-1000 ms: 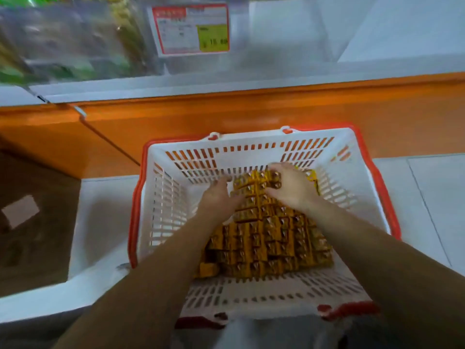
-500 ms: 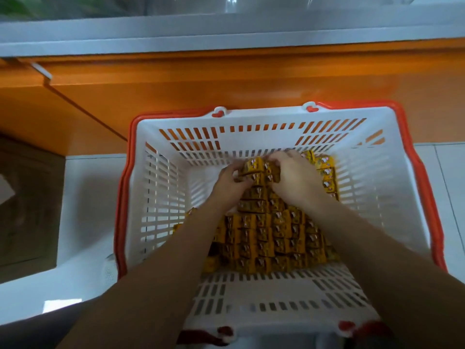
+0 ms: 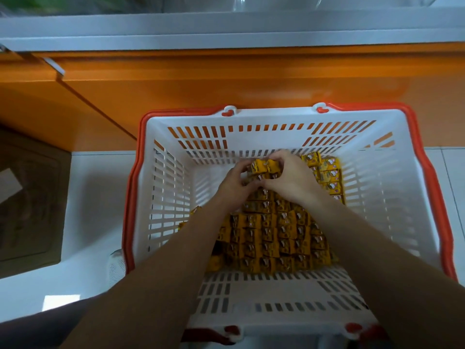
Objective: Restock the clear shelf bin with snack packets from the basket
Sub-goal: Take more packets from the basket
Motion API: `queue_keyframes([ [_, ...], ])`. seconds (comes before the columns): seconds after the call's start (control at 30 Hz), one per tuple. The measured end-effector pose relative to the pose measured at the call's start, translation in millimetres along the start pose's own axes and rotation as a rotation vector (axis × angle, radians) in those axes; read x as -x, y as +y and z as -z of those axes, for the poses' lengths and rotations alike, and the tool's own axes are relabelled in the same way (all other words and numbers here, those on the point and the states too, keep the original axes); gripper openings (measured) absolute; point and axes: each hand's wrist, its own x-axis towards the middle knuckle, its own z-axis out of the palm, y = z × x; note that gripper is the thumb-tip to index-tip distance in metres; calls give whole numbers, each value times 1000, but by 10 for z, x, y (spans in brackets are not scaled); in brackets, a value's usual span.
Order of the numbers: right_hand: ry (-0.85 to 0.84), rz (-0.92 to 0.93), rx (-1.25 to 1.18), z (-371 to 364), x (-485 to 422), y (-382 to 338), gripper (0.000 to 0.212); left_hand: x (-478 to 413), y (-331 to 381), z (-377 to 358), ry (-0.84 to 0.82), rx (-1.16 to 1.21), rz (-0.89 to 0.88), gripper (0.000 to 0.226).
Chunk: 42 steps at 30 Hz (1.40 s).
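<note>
a white slotted basket (image 3: 251, 119) with an orange-red rim stands on pale floor tiles (image 3: 95, 197), its far side close against an orange panel (image 3: 251, 76). a grey shelf ledge (image 3: 226, 28) runs above that panel. at the very top edge a strip of clear plastic (image 3: 276, 2) shows, too cut off to tell what it belongs to.

the snack packets (image 3: 276, 233) lie inside the basket, small yellow-orange ones with a picture on the front, packed in tight rows over the middle and right of the bottom. a further column of them runs along the right side (image 3: 327, 175). the left part of the basket bottom is bare white plastic.

both arms reach in from the near side. the hands meet at the far end of the pile, touching each other. the left hand (image 3: 234, 182) has its fingers curled in around the left side of the top packets (image 3: 265, 166). the right hand (image 3: 289, 177) curls over them from the right, fingertips on their far edge. between them the hands clamp this small bunch, which sits slightly above the rows beneath it. how many packets are in the bunch cannot be told.

a brown box-like shape (image 3: 27, 197) lies on the floor to the left, well apart from the basket.
</note>
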Motion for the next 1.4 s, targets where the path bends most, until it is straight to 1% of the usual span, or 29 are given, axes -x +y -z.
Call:
queue_keyframes([
  [0.07,-11,-13,-38,-13,-11,-1,54,0,13,23,-10,21,-14,44],
  [0.17,-80,-41,-55,-37,-43,-20,45,-4,45,31,-16,38,-29,43],
  [0.33,-1,53,-97,-12,-25,-31,29,22,110,21,55,45,-28,46],
  [0.4,23,71,-159,73,22,-38,30,53,159,39,83,43,-32,47],
  [0.47,-4,78,-243,216,69,-48,30,102,238,57,81,-2,-60,50],
  [0.57,-87,70,-395,487,171,-88,31,246,421,107,92,-161,-100,57],
  [0.67,-210,17,-604,748,337,-182,26,441,680,163,149,-338,-188,72],
  [0.77,-262,-13,-692,979,518,-344,38,664,1018,224,80,-344,-219,77],
  [0.83,-252,-28,-748,1143,656,-514,51,829,1271,299,3,-314,-204,87],
  [0.87,-244,-24,-773,1225,731,-612,54,909,1396,348,-24,-318,-212,92],
  [0.9,-234,-20,-787,1309,804,-705,51,987,1524,403,-40,-326,-232,92],
  [0.97,-228,-16,-798,1483,977,-911,48,1140,1770,515,-32,-325,-278,73],
  [1.03,-244,1,-844,1669,1171,-1130,55,1280,2002,633,33,-303,-301,53],
  [1.07,-259,26,-886,1774,1273,-1245,52,1365,2141,699,70,-275,-304,46],
  [1.13,-288,90,-969,1944,1451,-1410,45,1515,2369,799,86,-115,-277,43],
  [1.2,-264,147,-952,2115,1662,-1586,53,1721,2601,909,65,65,-277,34],
  [1.23,-248,170,-921,2186,1754,-1658,57,1816,2691,954,54,109,-278,29],
  [1.27,-245,192,-897,2245,1834,-1718,57,1912,2771,989,37,156,-267,29],
  [1.4,-285,234,-951,2404,2053,-1866,43,2184,2925,1086,-31,336,-188,50],
])
